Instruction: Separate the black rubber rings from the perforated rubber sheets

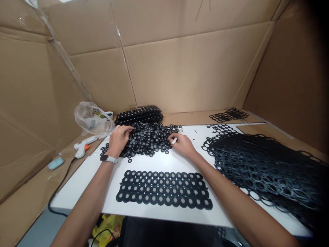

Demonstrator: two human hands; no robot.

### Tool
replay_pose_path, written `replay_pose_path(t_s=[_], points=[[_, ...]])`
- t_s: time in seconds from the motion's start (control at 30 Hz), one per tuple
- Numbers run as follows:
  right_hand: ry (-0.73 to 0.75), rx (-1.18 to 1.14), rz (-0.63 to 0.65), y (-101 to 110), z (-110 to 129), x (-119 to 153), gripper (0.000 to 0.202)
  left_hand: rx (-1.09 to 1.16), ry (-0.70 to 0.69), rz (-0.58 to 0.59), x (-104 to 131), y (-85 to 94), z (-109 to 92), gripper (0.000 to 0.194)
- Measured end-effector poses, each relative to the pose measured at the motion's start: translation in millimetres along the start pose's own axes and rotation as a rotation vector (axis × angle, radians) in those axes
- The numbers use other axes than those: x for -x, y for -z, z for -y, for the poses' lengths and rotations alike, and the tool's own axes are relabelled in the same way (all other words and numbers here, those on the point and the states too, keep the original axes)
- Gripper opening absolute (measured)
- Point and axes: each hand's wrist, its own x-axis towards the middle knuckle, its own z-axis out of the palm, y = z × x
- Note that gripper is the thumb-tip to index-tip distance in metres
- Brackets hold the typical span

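Note:
My left hand [118,140], with a watch [109,158] on its wrist, is at the left side of a pile of small black rings [147,139]. Its thumb and fingertips are drawn together at the pile; what they pinch, if anything, is too small to make out. At the pile's right edge, my right hand [182,144] is closed around a slim white stick-like tool [174,140], its exact kind unclear. Between my forearms lies a flat black panel [164,188] made of joined rings in rows, with pale round centres.
Large sheets of black ring mesh [259,161] cover the table's right side. Behind the pile are stacked black panels [138,115]. A white and orange glue gun [83,146] with a cord, a clear plastic bag [89,118] and a pale blue case [56,163] lie left. Cardboard walls [195,68] surround the table.

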Motion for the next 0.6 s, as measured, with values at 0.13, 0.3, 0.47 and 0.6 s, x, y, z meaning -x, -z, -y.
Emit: replay_pose_path(t_s=[0.13, 0.3, 0.47, 0.6], points=[[0.007, -0.006, -0.002, -1, -1, 0, 0.025, -0.010, 0.011, 0.000, 0, 5.0, -1, 0.027], [0.017, -0.027, -0.009, -1, -2, 0, 0.026, -0.055, 0.043, -0.056, 3, 12.1, 10, 0.027], [0.028, -0.025, -0.012, -2, -4, 0, 0.026, -0.098, 0.055, -0.032, 4, 14.7, 21, 0.026], [0.029, -0.026, -0.011, -2, -5, 0, 0.026, -0.141, 0.055, 0.036, 5, 14.5, 21, 0.027]])
